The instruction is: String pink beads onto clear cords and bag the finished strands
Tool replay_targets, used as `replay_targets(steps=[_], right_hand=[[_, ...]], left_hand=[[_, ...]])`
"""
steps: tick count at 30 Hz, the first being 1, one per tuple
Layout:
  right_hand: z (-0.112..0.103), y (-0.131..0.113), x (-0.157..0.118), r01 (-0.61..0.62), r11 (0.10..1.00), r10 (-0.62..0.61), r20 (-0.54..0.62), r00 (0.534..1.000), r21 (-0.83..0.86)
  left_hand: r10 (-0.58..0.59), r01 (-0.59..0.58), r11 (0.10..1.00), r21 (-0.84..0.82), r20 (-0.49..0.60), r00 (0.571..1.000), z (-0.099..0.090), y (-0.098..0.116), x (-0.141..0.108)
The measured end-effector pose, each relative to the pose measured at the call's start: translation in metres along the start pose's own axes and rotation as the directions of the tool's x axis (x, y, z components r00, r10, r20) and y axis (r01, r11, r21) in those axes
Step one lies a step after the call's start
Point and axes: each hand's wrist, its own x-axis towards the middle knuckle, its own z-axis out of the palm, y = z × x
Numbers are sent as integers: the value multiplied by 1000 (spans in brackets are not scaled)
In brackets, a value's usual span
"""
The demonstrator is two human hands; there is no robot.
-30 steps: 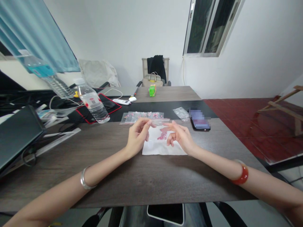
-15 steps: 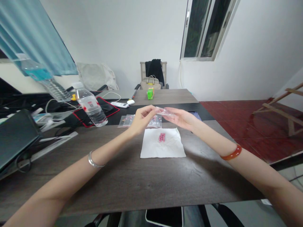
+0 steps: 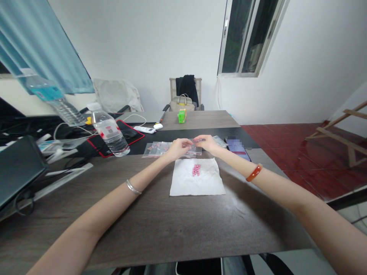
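**A:** Where are your hands?

**B:** Your left hand (image 3: 179, 148) and right hand (image 3: 206, 143) meet fingertip to fingertip, right over the clear zip bags (image 3: 156, 149). Grip? Can't tell if you're pinching a bag or just hovering (too small at this angle).

**A:** And the beads?

**B:** The pink beads (image 3: 196, 170) sit in a tight cluster on the white paper napkin (image 3: 197, 187), just below your hands, not touching them. A plastic water bottle (image 3: 110, 136) lies off to your left, a phone (image 3: 237, 148) to your right.
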Motion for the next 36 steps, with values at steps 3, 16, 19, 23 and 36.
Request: replay_targets(steps=[3, 16, 19, 23, 36], right_hand=[[5, 8, 4, 72, 991, -67, 45, 997, -116], [-4, 10, -14, 258, 829, -105, 316, 943, -496], [-9, 6, -18, 276, 667, 40, 404, 914, -692], [-13, -2, -22, 300, 555, 175, 462, 870, -776], [-67, 4, -24, 69, 387, 288, 191, 938, -919]], left_hand=[[12, -14, 998, 68, 29, 1000, 2, -6, -4], [94, -160, 934, 320, 213, 972, -3, -19, -14], [27, -159, 887, 433, 295, 955, -3, -23, -16], [-48, -157, 846, 509, 366, 929, -5, -21, -18], [-66, -181, 829, 530, 414, 908, -28, 4, -37]])
